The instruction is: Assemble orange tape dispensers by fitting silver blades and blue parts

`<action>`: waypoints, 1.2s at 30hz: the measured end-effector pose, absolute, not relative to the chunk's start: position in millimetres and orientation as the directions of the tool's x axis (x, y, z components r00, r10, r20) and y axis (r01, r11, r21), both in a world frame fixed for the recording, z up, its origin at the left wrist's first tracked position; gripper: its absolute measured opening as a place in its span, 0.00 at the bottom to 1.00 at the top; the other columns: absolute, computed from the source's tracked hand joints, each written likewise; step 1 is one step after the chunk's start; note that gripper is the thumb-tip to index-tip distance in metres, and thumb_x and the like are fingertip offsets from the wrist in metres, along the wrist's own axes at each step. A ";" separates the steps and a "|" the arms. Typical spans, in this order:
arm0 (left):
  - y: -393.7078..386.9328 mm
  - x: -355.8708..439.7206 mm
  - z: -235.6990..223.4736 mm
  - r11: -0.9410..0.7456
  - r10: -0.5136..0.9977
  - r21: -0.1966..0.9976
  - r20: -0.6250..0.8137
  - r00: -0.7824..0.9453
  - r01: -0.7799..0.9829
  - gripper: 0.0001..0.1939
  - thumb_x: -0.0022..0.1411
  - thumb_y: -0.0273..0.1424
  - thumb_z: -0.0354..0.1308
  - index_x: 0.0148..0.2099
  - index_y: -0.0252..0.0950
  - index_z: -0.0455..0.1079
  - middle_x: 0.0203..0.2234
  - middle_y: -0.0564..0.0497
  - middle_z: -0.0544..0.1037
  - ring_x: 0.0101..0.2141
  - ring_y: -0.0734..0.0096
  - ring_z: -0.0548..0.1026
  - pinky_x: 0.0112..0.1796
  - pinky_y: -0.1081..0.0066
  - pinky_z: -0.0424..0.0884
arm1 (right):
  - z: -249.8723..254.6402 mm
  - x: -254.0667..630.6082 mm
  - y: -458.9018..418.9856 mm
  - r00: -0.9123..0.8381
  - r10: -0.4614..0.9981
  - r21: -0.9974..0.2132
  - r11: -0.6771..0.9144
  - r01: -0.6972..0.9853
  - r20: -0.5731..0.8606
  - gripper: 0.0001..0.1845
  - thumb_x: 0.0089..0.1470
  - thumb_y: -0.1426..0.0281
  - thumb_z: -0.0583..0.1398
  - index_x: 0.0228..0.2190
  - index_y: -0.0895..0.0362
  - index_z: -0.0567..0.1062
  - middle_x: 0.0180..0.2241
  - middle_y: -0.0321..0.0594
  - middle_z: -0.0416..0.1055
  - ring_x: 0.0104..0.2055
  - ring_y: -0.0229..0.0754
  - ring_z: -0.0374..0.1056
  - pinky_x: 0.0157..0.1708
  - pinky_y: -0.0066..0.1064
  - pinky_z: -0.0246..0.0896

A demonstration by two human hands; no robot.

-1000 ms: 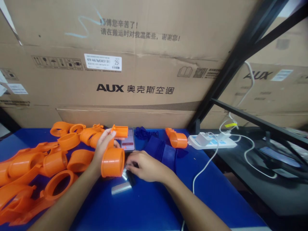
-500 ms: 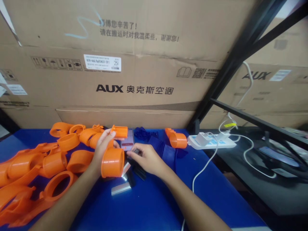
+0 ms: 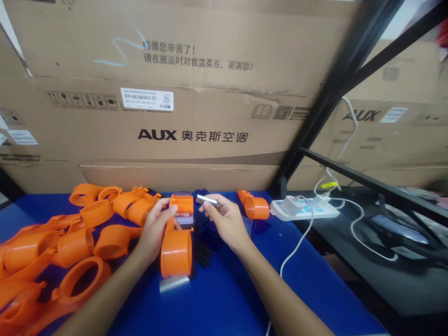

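My left hand (image 3: 153,229) grips an orange plastic part (image 3: 176,254), a small tube joined by an arm to a wider ring that hangs below. Pinched in my right hand (image 3: 227,223) is a thin silver metal strip (image 3: 206,200), held just right of the part's upper tube and apart from it. A second silver strip (image 3: 171,284) lies on the blue tabletop (image 3: 217,298) under the wide ring. Several dark strips (image 3: 202,252) rest between my hands. Behind the orange part, a phone (image 3: 185,220) is partly covered.
Many orange parts (image 3: 75,242) are heaped at left; another orange part (image 3: 257,208) sits at right beside dark blue pieces (image 3: 245,226). A white power strip (image 3: 301,213) with a trailing cable (image 3: 297,247) lies further right. Cardboard boxes (image 3: 196,102) and a black frame (image 3: 325,98) stand behind.
My right hand has risen from the dark strips and now holds a silver strip. The orange part in my left hand has shifted right and is turned slightly.
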State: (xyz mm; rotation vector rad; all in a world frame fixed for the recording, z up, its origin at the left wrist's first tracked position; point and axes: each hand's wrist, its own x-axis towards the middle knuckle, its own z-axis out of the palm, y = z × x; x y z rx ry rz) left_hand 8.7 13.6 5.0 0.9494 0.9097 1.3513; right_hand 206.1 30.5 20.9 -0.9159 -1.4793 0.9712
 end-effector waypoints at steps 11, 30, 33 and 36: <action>15.8 5.0 -1.7 0.024 0.995 0.951 0.008 0.103 -0.307 0.25 0.58 0.47 0.68 0.51 0.40 0.69 0.19 0.53 0.77 0.17 0.68 0.74 0.21 0.72 0.69 | 20.4 207.2 29.9 -0.133 0.930 -0.936 0.351 0.038 0.344 0.17 0.61 0.55 0.63 0.42 0.55 0.76 0.28 0.37 0.72 0.29 0.39 0.65 0.28 0.29 0.59; 14.4 3.2 -0.9 -0.045 0.991 0.983 0.066 0.113 -0.177 0.24 0.59 0.47 0.68 0.51 0.39 0.70 0.18 0.54 0.76 0.18 0.71 0.72 0.22 0.76 0.65 | 26.6 216.5 29.3 -0.281 0.878 -0.846 0.460 0.268 0.388 0.12 0.66 0.61 0.59 0.38 0.56 0.77 0.32 0.37 0.74 0.33 0.41 0.68 0.35 0.31 0.63; 13.0 6.4 -0.5 -0.039 0.994 0.980 0.058 0.097 -0.193 0.27 0.59 0.47 0.68 0.54 0.38 0.69 0.18 0.53 0.77 0.16 0.72 0.70 0.20 0.76 0.65 | 21.2 213.8 32.0 -0.180 0.891 -0.857 0.450 0.249 0.416 0.14 0.64 0.60 0.61 0.44 0.55 0.77 0.38 0.41 0.77 0.36 0.42 0.70 0.38 0.32 0.66; 15.3 7.5 -0.1 -0.043 0.996 0.967 0.060 0.060 -0.252 0.25 0.59 0.46 0.68 0.52 0.39 0.70 0.20 0.53 0.78 0.18 0.72 0.71 0.21 0.75 0.68 | 16.7 211.2 34.0 -0.011 0.897 -0.878 0.434 0.203 0.441 0.17 0.60 0.60 0.64 0.48 0.55 0.78 0.42 0.44 0.78 0.40 0.44 0.73 0.40 0.34 0.69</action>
